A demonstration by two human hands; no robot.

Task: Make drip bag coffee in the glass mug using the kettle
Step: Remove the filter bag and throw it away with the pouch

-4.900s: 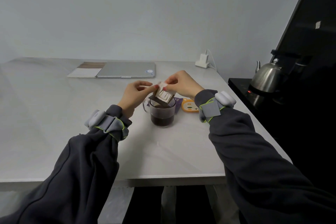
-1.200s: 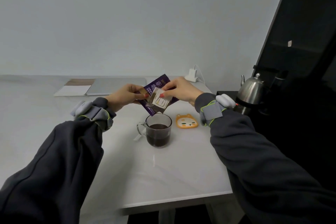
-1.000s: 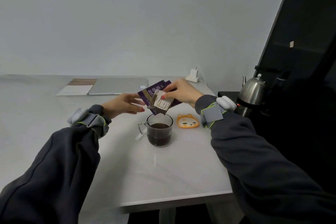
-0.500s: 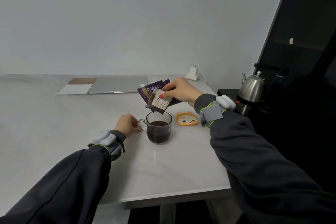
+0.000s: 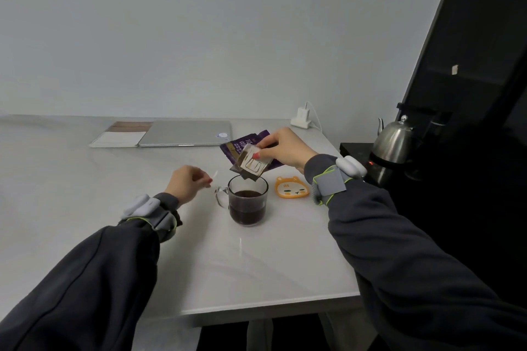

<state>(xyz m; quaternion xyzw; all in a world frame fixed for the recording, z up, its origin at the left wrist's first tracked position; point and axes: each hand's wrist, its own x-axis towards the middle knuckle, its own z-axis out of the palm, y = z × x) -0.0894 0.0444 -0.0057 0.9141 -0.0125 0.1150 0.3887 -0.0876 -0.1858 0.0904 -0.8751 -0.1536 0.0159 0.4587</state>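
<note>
**Hazards.** The used drip bag [image 5: 251,167] hangs from your right hand [image 5: 285,148], with its lowest corner just above the rim of the glass mug [image 5: 247,200]. The bag is probably wet. If you move it sideways before it stops draining, drips may land on the bench [image 5: 85,185] or on the orange coaster [image 5: 291,187]. You pinch the bag between thumb and fingers together with the purple wrapper [image 5: 245,145] behind it. Two thin layers in one pinch can slide apart, and a dropped bag would splash into the dark coffee in the mug's lower half.

Your left hand [image 5: 185,184], left of centre frame, has its fingers curled. It appears to pinch a small white strip [image 5: 214,174] at the fingertips; what the strip is cannot be told. The hand is near the mug handle but apart from it, so nothing steadies the mug against a nudge.

**Position.** The mug stands on the bench at centre frame, between both hands: below the right hand and to the right of the left. The kettle [image 5: 395,141] sits at the right edge of the frame, well apart from both hands.
</note>
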